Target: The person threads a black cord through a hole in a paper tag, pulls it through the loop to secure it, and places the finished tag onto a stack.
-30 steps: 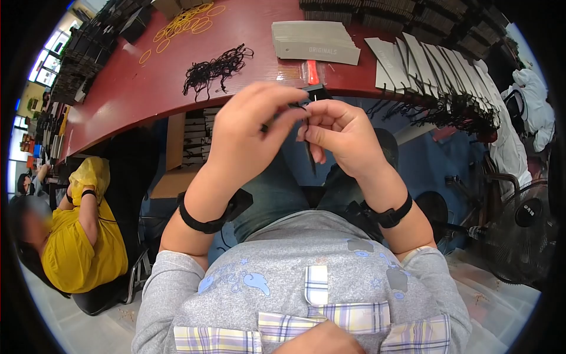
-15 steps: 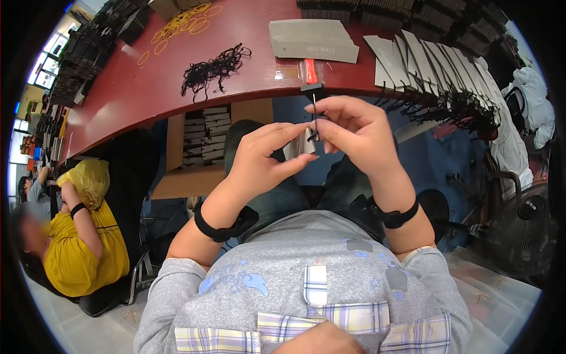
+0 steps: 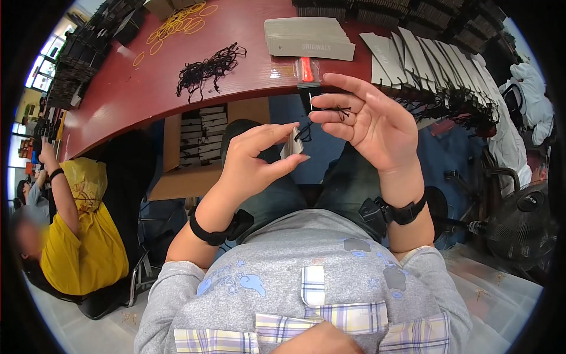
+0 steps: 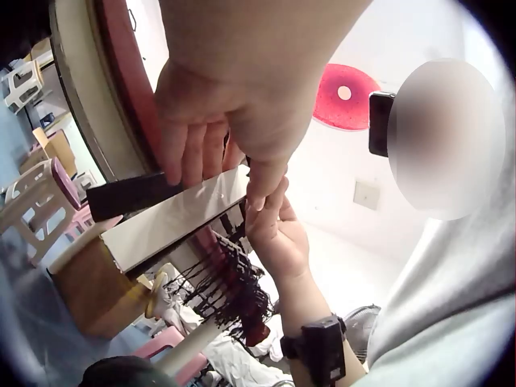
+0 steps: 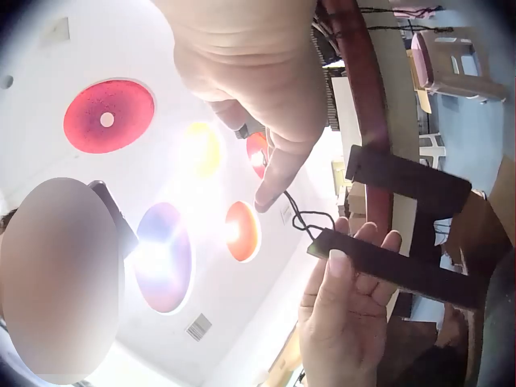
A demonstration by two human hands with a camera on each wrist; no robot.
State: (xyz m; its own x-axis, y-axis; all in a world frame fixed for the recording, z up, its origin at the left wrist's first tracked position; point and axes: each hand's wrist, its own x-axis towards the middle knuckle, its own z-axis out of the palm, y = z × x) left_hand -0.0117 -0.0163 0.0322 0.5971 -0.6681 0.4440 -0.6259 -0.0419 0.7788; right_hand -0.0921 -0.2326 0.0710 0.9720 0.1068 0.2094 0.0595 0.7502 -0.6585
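Note:
My left hand (image 3: 253, 154) pinches a narrow light-grey card (image 3: 293, 146) between thumb and fingers, under the table's front edge. The card's dark side (image 5: 403, 270) faces the right wrist view, and a black cord loop (image 5: 310, 219) comes off its end. My right hand (image 3: 380, 127) is raised to the right of the card, fingers extended and spread; thin black cord (image 3: 342, 112) lies by its fingers. Beside those fingertips, a black holder (image 3: 308, 92) with a thin metal pin stands at the table edge. Whether the right fingers grip the cord is unclear.
On the red table (image 3: 130, 88) lie a grey card stack (image 3: 309, 47), tangled black cords (image 3: 209, 71), yellow bands (image 3: 183, 22) and corded cards (image 3: 421, 59). An open carton (image 3: 171, 183) with cards sits below. A person in yellow (image 3: 88, 248) sits left; a fan (image 3: 522, 227) stands right.
The hands were together at the pin; now my right hand has moved right and spread its fingers. My left hand keeps the card, slightly further left than half a second ago.

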